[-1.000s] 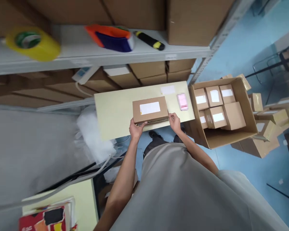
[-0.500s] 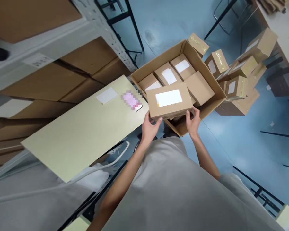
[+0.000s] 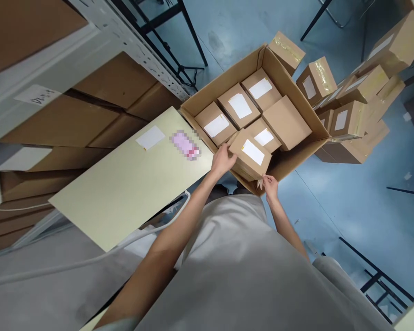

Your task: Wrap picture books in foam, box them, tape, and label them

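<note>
A small cardboard box (image 3: 250, 157) with a white label tilts over the near end of a large open carton (image 3: 212, 87). My left hand (image 3: 224, 160) grips this small box at its left side. At its near right corner, the fingers of my right hand (image 3: 269, 186) are pinched together, beside a small pale scrap that I cannot make out. Inside the carton sit several more small boxes, among them a labelled box (image 3: 240, 106) and a plain-topped box (image 3: 287, 122).
Left of the carton stands a pale tabletop (image 3: 124, 184) bearing a white label sheet (image 3: 150, 138) and a blurred pink item (image 3: 185, 145). Shelving (image 3: 103, 41) with brown cartons lines the left. More taped boxes (image 3: 348, 119) are piled on the blue floor to the right.
The held small box has turned and lowered toward the carton's near end, uncovering another labelled box behind it. My left hand moved up and right along it; my right hand moved slightly down.
</note>
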The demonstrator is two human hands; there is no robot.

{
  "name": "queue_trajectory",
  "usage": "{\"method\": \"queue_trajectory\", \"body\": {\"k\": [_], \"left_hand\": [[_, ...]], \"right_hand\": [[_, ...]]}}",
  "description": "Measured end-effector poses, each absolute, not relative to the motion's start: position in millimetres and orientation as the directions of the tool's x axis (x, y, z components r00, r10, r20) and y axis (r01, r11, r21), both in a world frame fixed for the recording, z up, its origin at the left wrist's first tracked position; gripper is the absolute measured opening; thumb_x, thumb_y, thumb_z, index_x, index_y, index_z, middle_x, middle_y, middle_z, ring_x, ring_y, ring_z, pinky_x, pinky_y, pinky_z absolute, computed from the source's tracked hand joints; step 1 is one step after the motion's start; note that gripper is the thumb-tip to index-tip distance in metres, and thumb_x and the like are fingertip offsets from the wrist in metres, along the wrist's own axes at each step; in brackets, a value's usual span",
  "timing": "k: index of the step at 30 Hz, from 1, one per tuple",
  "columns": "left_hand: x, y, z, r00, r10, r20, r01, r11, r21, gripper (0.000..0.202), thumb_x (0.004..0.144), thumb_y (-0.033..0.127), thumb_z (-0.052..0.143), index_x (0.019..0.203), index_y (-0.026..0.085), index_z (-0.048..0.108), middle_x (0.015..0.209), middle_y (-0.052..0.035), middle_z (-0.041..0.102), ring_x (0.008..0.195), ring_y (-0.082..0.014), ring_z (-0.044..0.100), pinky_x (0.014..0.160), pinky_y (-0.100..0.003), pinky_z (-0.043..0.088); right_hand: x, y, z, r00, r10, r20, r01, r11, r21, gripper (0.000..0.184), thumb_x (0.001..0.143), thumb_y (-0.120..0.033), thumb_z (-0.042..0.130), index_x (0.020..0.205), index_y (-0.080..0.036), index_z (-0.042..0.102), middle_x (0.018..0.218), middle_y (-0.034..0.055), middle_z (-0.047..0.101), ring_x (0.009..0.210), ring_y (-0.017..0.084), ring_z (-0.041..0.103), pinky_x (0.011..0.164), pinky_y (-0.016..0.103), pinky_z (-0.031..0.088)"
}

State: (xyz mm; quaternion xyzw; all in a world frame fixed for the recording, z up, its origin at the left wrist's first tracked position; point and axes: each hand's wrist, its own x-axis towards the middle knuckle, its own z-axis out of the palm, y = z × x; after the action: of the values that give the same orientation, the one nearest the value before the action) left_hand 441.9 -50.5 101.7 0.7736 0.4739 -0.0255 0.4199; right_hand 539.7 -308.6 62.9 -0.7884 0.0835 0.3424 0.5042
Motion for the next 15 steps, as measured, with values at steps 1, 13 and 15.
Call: {"method": "queue_trajectory", "body": {"k": [1,13,15], "left_hand": [[450,-46,93,0.565,0.694,-0.447,0.759,-0.223,0.612,0.052,0.099,0.032,0.071,0.149,0.018,0.063,0.15,-0.0174,0.074,0.142,-0.0427,0.068,0.124,-0.053,0.055],[471,-28,28,0.518,0.62,-0.59,0.853,-0.323,0.409,0.089,0.088,0.02,0.063,0.168,-0.012,0.043,0.166,-0.0399,0.056,0.169,-0.0512,0.041,0.145,-0.067,0.002],[472,-34,31,0.528,0.615,-0.586,0.848,-0.336,0.411,0.089,0.086,0.019,0.063,0.167,-0.013,0.045,0.169,-0.0393,0.054,0.172,-0.05,0.035,0.146,-0.067,0.001]], "right_hand": [[539,-304,54,0.71,0.2,-0.675,-0.548,-0.446,-0.708,0.04,0.087,-0.057,0.085,0.091,-0.024,0.064,0.082,0.0047,0.08,0.081,0.021,0.079,0.077,0.032,0.066],[506,-243,-8,0.588,0.284,-0.758,-0.476,-0.636,-0.608,0.029,0.085,-0.041,0.079,0.075,-0.027,0.057,0.062,-0.0027,0.067,0.066,0.019,0.073,0.069,0.03,0.064],[508,-233,-10,0.583,0.331,-0.742,-0.401,-0.677,-0.617,0.026,0.09,-0.041,0.074,0.076,-0.026,0.059,0.062,-0.0013,0.068,0.069,0.02,0.075,0.07,0.029,0.063]]}}
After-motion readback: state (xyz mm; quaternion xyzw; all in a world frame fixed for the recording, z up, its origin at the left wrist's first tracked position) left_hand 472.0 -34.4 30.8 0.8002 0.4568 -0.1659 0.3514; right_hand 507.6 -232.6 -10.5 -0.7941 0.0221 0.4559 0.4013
